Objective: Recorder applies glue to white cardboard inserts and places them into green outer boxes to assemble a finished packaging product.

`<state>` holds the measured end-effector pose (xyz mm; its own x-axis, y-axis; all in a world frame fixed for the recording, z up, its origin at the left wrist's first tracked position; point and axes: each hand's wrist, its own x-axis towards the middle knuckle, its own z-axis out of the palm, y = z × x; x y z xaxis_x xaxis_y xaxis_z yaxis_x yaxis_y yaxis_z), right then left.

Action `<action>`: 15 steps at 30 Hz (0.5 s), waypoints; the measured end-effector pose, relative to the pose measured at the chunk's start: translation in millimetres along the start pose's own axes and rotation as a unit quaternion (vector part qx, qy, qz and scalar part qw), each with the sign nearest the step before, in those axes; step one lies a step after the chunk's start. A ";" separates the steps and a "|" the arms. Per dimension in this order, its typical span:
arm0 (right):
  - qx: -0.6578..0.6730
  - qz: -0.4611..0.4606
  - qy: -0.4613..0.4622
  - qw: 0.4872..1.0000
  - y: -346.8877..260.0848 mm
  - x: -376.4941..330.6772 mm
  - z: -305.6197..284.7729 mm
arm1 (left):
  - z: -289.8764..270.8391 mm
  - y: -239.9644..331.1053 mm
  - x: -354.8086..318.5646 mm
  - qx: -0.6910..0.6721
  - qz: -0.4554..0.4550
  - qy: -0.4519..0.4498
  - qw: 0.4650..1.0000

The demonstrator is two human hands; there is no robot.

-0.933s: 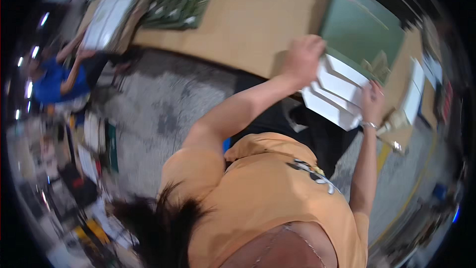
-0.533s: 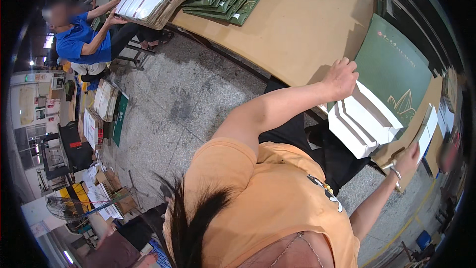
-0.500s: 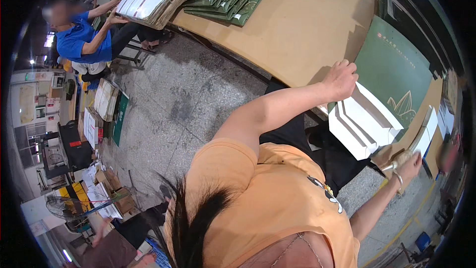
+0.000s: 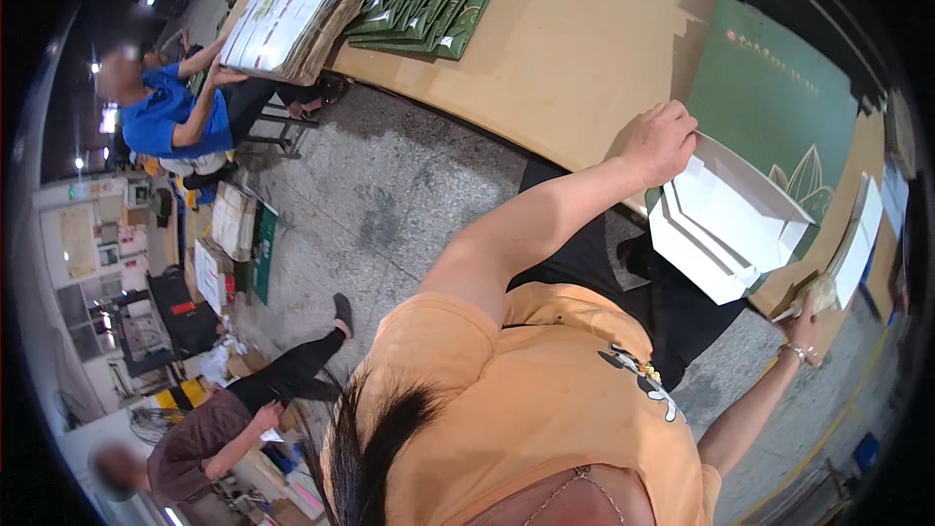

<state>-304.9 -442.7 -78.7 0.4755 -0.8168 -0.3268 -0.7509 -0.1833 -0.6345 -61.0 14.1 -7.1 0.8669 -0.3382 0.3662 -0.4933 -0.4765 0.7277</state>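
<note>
The left hand (image 4: 662, 144) is curled closed on the left edge of a green bag (image 4: 769, 88), gripping it beside the folded-open white end. The right hand (image 4: 804, 326), to the bag's right, has its fingers against a pale, nozzled bottle (image 4: 816, 294); whether they are closed round it cannot be determined. The bag lies on the tan surface (image 4: 584, 29), its white end toward the wearer and overhanging the edge. Right of the bag, just beyond the bottle, is a white strip (image 4: 859, 234). Well left of the bag, flat green bags (image 4: 429, 0) lie overlapped; farther left, a person in blue (image 4: 161, 112) has hands on a white-topped stack (image 4: 297, 10).
</note>
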 end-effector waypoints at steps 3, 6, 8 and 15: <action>0.053 -0.107 0.045 0.992 -2.9 7.2 2.1 | -2.1 3.2 -4.2 -0.013 0.004 0.012 1.000; 0.066 -0.044 0.009 0.997 -17.4 7.2 -8.0 | -4.9 13.4 -5.4 -0.009 0.014 0.012 1.000; 0.074 -0.006 -0.016 0.997 -20.3 8.8 -4.5 | -3.1 14.5 -5.6 -0.002 0.018 0.009 1.000; 0.048 -0.014 -0.014 0.999 -40.5 8.9 -3.3 | -19.9 23.7 0.0 0.027 0.066 0.034 0.997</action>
<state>-271.8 -444.4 -53.6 0.5095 -0.7964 -0.3258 -0.6896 -0.1514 -0.7082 -71.2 19.0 21.7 0.7960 -0.3455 0.4970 -0.6050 -0.4748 0.6391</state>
